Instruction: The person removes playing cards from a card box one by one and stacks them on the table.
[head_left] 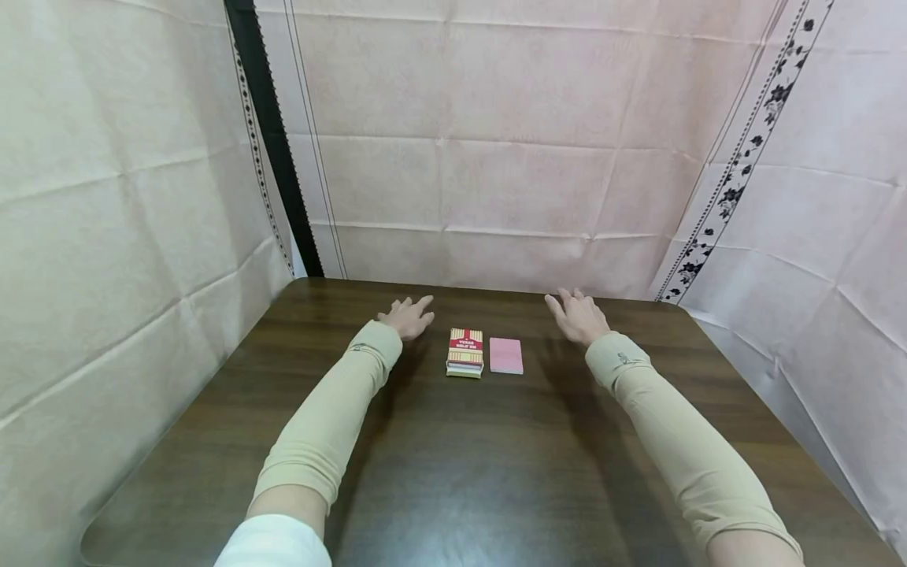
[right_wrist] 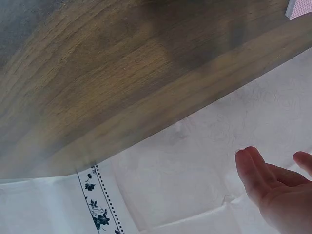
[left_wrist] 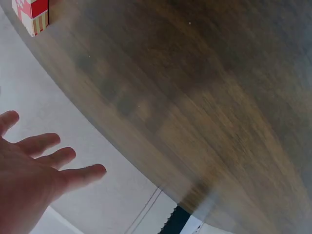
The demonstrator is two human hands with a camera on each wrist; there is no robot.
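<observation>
A red and yellow-striped card box (head_left: 464, 346) labelled Texas Hold'em lies on the table, its near end showing a pale layer inside. Just right of it is a pink deck of cards (head_left: 506, 356). My left hand (head_left: 407, 317) hovers to the left of the box, fingers spread and holding nothing. To the right of the deck, my right hand (head_left: 579, 317) is held out with relaxed fingers, also holding nothing. The left wrist view catches a corner of the box (left_wrist: 33, 14) beyond the hand; the right wrist view shows a corner of the deck (right_wrist: 298, 9).
The dark wooden table (head_left: 453, 472) has rounded corners. Pale creased cloth (head_left: 510, 157) hangs behind its far edge, with more on both sides. A black strip (head_left: 276, 142) runs down the cloth at the back left, a floral border (head_left: 737, 181) at the back right.
</observation>
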